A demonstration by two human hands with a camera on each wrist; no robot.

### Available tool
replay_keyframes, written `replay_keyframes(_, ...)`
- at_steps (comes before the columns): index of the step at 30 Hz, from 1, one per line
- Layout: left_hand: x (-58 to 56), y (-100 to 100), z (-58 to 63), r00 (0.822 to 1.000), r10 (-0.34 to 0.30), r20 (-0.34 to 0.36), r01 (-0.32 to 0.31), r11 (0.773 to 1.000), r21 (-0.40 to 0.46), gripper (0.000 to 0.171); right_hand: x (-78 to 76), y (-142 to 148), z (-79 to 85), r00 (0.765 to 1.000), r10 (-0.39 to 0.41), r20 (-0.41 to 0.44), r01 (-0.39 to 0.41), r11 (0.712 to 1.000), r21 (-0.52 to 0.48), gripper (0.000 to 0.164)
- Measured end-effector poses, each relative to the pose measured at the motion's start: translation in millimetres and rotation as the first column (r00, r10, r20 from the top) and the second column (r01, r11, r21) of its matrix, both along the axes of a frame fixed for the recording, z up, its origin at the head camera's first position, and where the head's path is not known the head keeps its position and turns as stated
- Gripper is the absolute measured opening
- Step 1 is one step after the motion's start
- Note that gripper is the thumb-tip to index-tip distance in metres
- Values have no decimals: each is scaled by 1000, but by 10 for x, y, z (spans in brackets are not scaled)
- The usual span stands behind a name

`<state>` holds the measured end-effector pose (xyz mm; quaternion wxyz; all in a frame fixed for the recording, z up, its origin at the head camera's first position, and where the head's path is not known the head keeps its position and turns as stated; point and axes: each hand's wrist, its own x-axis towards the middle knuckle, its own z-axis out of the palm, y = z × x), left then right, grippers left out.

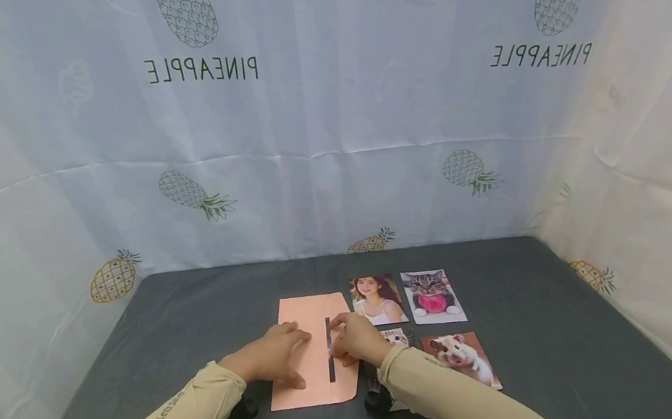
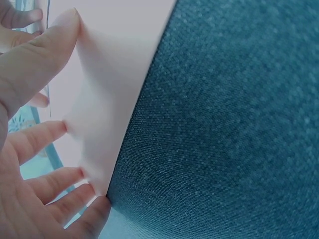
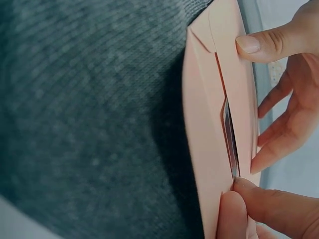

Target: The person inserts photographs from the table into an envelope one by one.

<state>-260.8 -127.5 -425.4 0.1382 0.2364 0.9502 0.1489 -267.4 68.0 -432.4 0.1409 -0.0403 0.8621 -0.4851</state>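
Observation:
A peach-coloured envelope lies on the dark cloth, its narrow slit showing a dark strip in the head view. From the left, my left hand rests spread fingers on its face. At the slit, my right hand pinches the envelope's paper edge between thumb and finger. The right wrist view shows something dark and shiny in the slit; what it is I cannot tell. Close to my right hand lie a portrait photo, a photo of a cat with a pink ball and a hamster photo.
Another cat photo is mostly hidden beneath my right hand and forearm. Dark cloth covers the table. A pale curtain printed with pineapples hangs behind and along both sides. A black wrist camera sits under my left wrist.

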Motion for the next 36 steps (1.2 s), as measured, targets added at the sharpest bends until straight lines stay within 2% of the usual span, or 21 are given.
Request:
replay_keyframes(12,7,1,9,1000,-2,-8,2,1000,0,76,-31,-28,-57,1000,-9,-25,10,999,49,45)
replay_keyframes(17,2,0,5,1000,6,-1,-6,1000,-1,76,-31,-17,-62,1000,-2,-17,2,1000,18,45)
replay_keyframes(23,14,7,12,1000,5,-5,-5,1000,1,76,-22,34,-7,999,32,13,-31,996,-85,45)
replay_keyframes(30,19,4,14,1000,5,1,-5,1000,2,77,-71,140,115,996,62,-69,-63,998,-23,44)
replay_keyframes(36,21,-1,17,1000,22,15,-22,1000,3,77,-104,300,238,997,68,-28,-71,984,-164,47)
